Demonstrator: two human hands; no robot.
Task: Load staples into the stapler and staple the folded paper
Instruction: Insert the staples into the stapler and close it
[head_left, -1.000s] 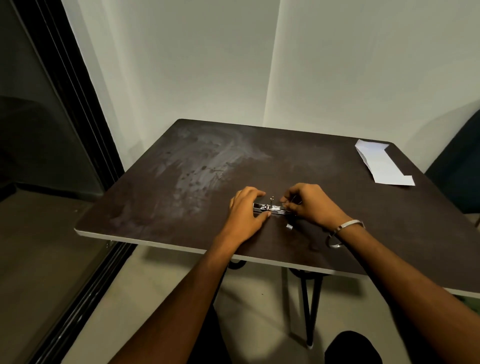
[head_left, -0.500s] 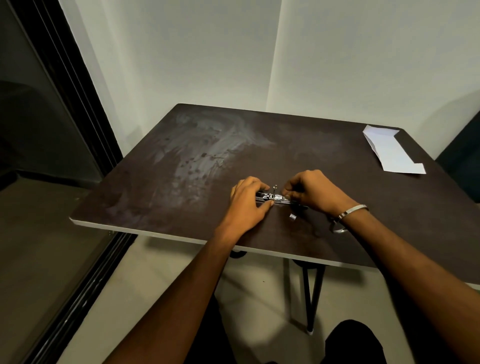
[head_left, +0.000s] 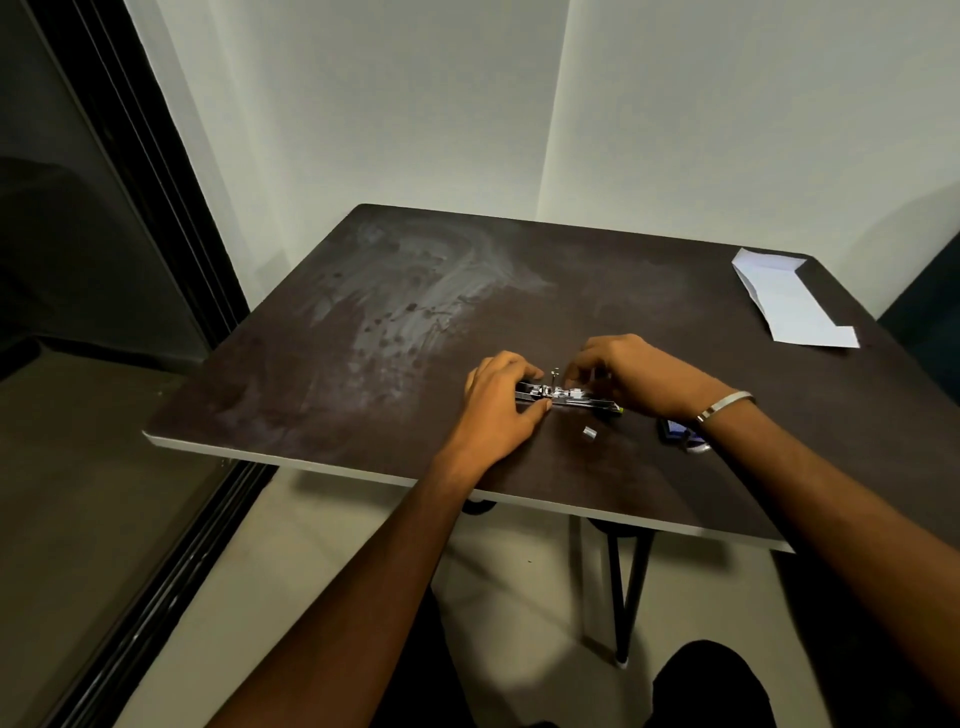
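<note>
Small chrome metal stapler (head_left: 566, 397) lies opened flat on the dark brown smudged tabletop (head_left: 395, 322), near its front edge. Left hand (head_left: 501, 402) grips its left end, fingers curled round the body. Right hand (head_left: 631, 371) pinches at the magazine; contents too small to tell. Judged: stapler stiff, light, slippery, so hold by the long sides. Short silver staple strip (head_left: 589, 432) looks brittle. White folded paper (head_left: 789, 301), thin and floppy, lies well apart at the far right corner.
</note>
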